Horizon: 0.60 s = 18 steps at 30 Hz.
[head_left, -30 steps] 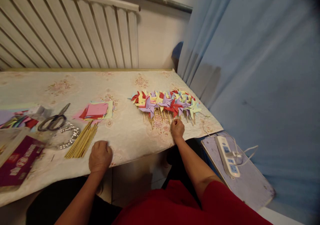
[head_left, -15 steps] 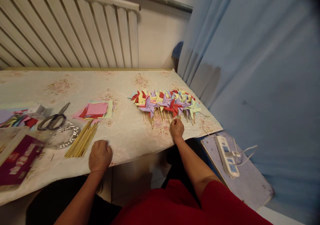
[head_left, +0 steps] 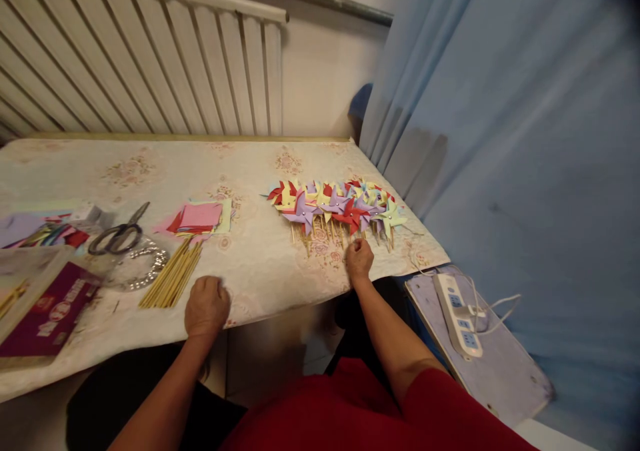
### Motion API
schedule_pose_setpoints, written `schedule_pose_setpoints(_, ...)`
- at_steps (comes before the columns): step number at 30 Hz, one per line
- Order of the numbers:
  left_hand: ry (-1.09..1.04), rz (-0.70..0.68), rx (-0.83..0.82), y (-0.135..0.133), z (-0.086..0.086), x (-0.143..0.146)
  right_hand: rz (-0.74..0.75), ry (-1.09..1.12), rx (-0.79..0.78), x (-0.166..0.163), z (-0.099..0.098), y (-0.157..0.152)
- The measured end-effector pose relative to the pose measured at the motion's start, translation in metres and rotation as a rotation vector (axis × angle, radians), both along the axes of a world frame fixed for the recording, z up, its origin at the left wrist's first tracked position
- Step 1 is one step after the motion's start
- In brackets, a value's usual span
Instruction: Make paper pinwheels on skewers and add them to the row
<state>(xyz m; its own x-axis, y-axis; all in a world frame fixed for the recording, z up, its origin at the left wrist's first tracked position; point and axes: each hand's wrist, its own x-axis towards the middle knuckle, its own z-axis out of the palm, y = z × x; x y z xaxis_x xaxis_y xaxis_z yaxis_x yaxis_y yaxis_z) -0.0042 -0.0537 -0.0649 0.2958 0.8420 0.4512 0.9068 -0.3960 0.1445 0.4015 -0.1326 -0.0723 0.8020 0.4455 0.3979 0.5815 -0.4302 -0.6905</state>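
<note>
My right hand (head_left: pixel 360 261) is closed in a pinch at the stick of a red paper pinwheel (head_left: pixel 353 215). Around that one lie several more paper pinwheels (head_left: pixel 304 212) in purple, yellow, red and pale green, bunched together with their sticks toward me. My left hand (head_left: pixel 207 304) rests as a loose fist near the table's front edge, its fingertips tucked out of sight and nothing showing in it. Just left of it is a fan of thin wooden sticks (head_left: pixel 173 274). Beyond the sticks sits a stack of coloured paper squares (head_left: pixel 200 217), pink on top.
Dark-handled scissors (head_left: pixel 119 236), a bag of small shiny beads or studs (head_left: pixel 143 267), coloured paper scraps (head_left: pixel 47 231) and a purple box (head_left: pixel 53 314) occupy the left of the cloth-covered table (head_left: pixel 260 257). A power strip (head_left: pixel 457 314) lies on a lower surface at right, beside a blue curtain (head_left: pixel 510 137).
The view has turned slightly left, so everything sits a little farther right. Both hands keep about the same places on the table, with the right still pinching at the red pinwheel's stick.
</note>
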Motion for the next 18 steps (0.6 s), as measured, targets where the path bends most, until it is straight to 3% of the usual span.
schedule_pose_setpoints(5, -0.005, 0.007, -0.01, -0.001, 0.0, 0.0, -0.055, -0.001, 0.031, -0.006, -0.002, -0.004)
schedule_pose_setpoints(18, -0.046, 0.032, -0.074, -0.002, 0.001, 0.0, 0.02, -0.018, -0.061, -0.024, 0.0, -0.016)
